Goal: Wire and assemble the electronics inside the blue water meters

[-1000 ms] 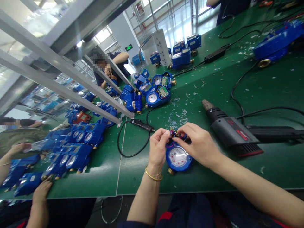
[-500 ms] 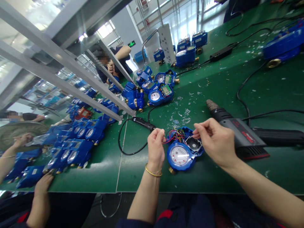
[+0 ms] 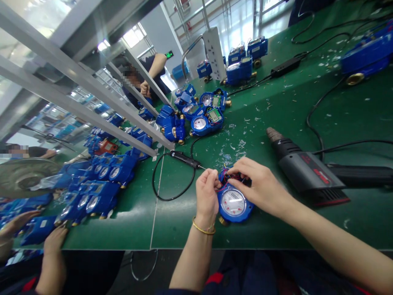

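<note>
A blue water meter (image 3: 236, 204) with a round white dial lies on the green bench in front of me, its upper housing uncovered. Thin coloured wires (image 3: 225, 175) stick out of that housing. At its left edge my left hand (image 3: 208, 189) is closed in a pinch on wires. My right hand (image 3: 256, 180) reaches over the housing from the right, fingertips pinched among the wires and hiding most of the inside. Just left of my hands lies a black soldering iron (image 3: 186, 159), its thin tip toward them.
A grey heat gun (image 3: 310, 168) lies on the right, its cord trailing back. More meters (image 3: 205, 123) stand behind, and rows of meters (image 3: 101, 196) fill the left. A metal frame (image 3: 123, 102) slants across the left. A co-worker's hands (image 3: 55, 237) are at lower left.
My right hand has moved left from the housing's right side onto the wires. My left hand has shifted slightly right. The co-worker's far hand has come down to a meter.
</note>
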Motion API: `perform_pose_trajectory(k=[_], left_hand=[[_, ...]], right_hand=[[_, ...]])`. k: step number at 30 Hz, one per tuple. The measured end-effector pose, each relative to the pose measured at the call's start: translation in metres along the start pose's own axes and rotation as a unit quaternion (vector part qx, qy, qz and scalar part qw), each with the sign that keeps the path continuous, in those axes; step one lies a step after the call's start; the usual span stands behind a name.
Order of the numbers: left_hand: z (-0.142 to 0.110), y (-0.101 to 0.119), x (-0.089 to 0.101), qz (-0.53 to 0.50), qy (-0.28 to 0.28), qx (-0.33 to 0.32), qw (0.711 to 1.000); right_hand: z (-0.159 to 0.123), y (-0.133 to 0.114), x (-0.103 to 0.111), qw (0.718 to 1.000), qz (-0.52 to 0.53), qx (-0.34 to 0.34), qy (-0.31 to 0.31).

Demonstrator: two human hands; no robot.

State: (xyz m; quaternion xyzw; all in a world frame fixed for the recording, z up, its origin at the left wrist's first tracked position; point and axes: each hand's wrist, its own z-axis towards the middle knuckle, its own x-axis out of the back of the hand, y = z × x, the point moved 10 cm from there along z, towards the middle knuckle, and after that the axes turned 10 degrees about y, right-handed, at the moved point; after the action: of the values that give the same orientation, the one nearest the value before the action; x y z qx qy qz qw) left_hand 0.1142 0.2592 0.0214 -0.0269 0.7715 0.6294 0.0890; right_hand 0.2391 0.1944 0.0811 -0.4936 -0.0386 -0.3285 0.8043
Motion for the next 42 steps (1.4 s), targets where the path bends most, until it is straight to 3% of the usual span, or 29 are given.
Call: perform_pose_trajectory(k=[2, 6, 12, 19, 26, 31, 36, 42], left_hand=[[0.001, -0.001, 0.002, -0.009, 0.007, 0.004, 1.000], [0.003, -0.004, 0.007, -0.036, 0.033, 0.018, 0.999], [0.004, -0.009, 0.009, -0.045, 0.042, 0.030, 0.998], [0.004, -0.007, 0.011, 0.030, 0.015, 0.020, 0.999], [-0.009, 0.019, 0.001, 0.189, -0.086, -0.067, 0.976], [-0.022, 0.030, -0.007, 0.249, -0.097, -0.129, 0.955], [-0.028, 0.019, -0.012, 0.223, -0.078, -0.107, 0.966], [-0.029, 0.013, -0.011, 0.180, -0.053, -0.095, 0.978]], right_hand=[[-0.003, 0.005, -0.012, 0.998, 0.040, -0.036, -0.038], [-0.006, 0.019, -0.021, 0.991, 0.074, -0.097, -0.052], [-0.005, 0.025, -0.020, 0.989, 0.066, -0.121, -0.057], [-0.005, 0.022, -0.018, 0.989, 0.068, -0.115, -0.057], [-0.006, 0.016, -0.018, 0.988, 0.099, -0.104, -0.061], [-0.005, 0.023, -0.013, 0.980, 0.141, -0.137, -0.025], [-0.013, 0.040, -0.013, 0.928, 0.281, -0.240, 0.045], [-0.029, 0.057, -0.023, 0.813, 0.403, -0.395, 0.141]])
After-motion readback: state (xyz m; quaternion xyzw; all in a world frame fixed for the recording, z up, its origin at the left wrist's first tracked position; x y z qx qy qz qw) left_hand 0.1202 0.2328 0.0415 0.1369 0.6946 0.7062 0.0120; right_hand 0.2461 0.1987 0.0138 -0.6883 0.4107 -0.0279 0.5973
